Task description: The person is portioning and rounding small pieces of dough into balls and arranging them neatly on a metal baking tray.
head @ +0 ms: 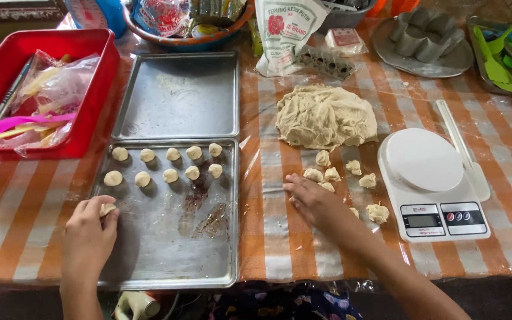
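1. Steel tray [167,261], lower centre-left of the frame, is where our left hand [88,234] rests, fingers curled around a small dough ball [107,208] and pinching it against the tray's left part.
2. We see nine more balls [168,163] in two rows across the upper part of this tray, just apart from one another.
3. A second, bare tray [179,95] sits directly above it, edges touching.
4. Our right hand [315,204] lies palm down at lower centre on the orange checked cloth [25,201], fingers together and flat; it holds nothing, and its fingertips reach a dough piece [327,186].
5. More torn pieces [351,175] are scattered just above and to the right of that hand.
6. The big dough mound [325,115] sits at centre, above the pieces.
7. A white scale [431,184] stands at right, beside the pieces, with a white spatula [460,148] along its right edge.
8. At upper left a red bin [99,95] holds plastic bags and utensils.
9. A flour bag [282,32] stands at top centre.
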